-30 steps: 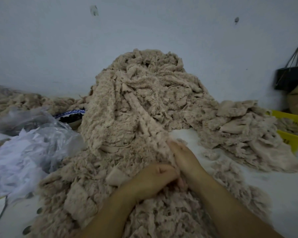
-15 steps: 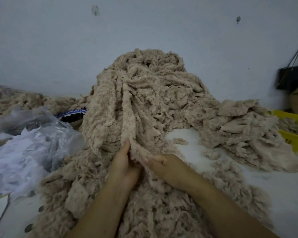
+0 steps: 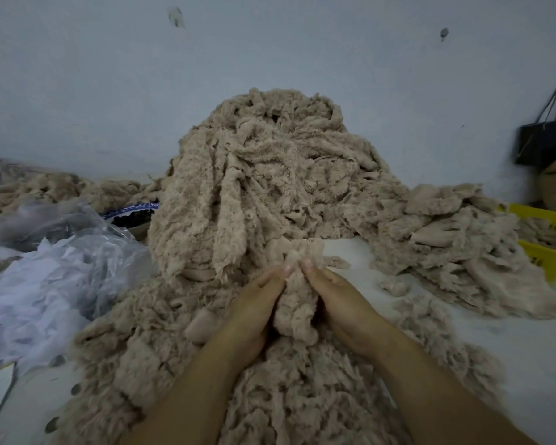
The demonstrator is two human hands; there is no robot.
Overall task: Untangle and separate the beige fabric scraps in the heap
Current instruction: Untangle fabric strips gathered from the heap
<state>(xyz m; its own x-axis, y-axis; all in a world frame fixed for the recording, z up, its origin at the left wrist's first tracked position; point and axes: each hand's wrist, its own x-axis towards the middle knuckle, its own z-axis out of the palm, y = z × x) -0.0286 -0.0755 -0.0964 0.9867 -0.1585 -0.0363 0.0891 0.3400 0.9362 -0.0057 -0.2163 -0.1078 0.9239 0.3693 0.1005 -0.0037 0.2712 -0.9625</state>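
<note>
A tall heap of tangled beige fabric scraps (image 3: 270, 175) rises against the wall and spills down toward me. Both hands meet at its foot around one bunched beige scrap (image 3: 294, 303). My left hand (image 3: 254, 309) holds the scrap's left side, thumb tip up near its top. My right hand (image 3: 344, 306) holds the right side the same way. The scrap's frilled top edge (image 3: 299, 248) sticks up above my thumbs. More loose beige scraps (image 3: 180, 354) lie under and around my forearms.
A flatter pile of beige pieces (image 3: 456, 245) lies at the right, beside a yellow crate (image 3: 546, 255). Clear plastic and white fabric (image 3: 45, 277) fill the left. A dark bag (image 3: 546, 142) hangs on the wall at far right. White table surface (image 3: 511, 348) shows bottom right.
My hands have come together and gathered a single scrap between them, lifting it slightly off the heap's foot; earlier the left hand reached up a hanging strand.
</note>
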